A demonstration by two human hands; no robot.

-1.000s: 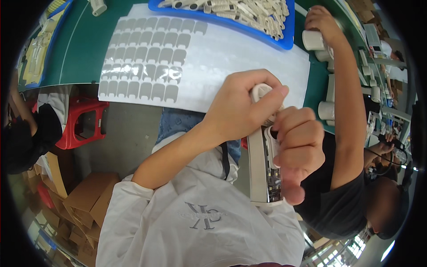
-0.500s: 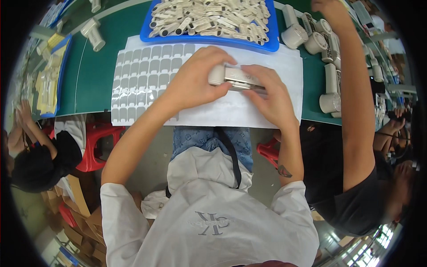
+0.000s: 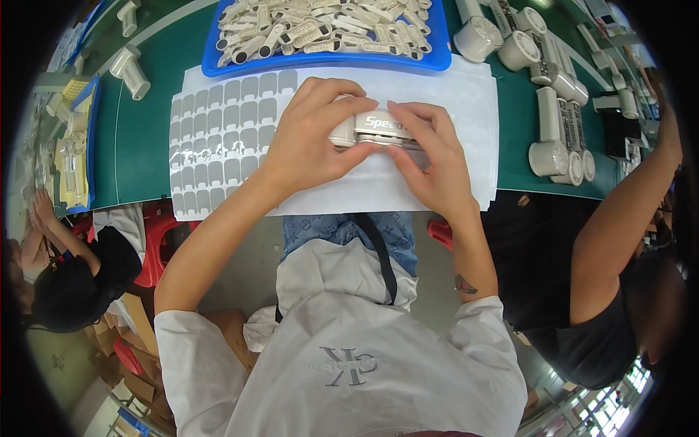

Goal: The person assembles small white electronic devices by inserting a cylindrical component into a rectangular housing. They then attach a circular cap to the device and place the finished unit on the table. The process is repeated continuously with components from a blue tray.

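Note:
In front of me, over white paper, an off-white oblong plastic device with dark printing lies sideways between my two hands. My left hand is closed around its left end, thumb at the lower edge. On the other end, my right hand grips with fingers above and thumb below. The thumbs nearly meet at the near edge. Both palms hide the ends of the device, so its exact kind cannot be made out. A sheet of grey rounded stickers lies beside and partly under my left forearm.
A blue tray heaped with small off-white parts stands beyond the paper. Off-white devices with round heads are grouped at the right on the green table. A co-worker's arm is at far right; another person sits at left.
The co-worker's arm has drawn back to the right from the table, uncovering more devices. My hands still hold the device, now closer together, and its printed side shows more clearly.

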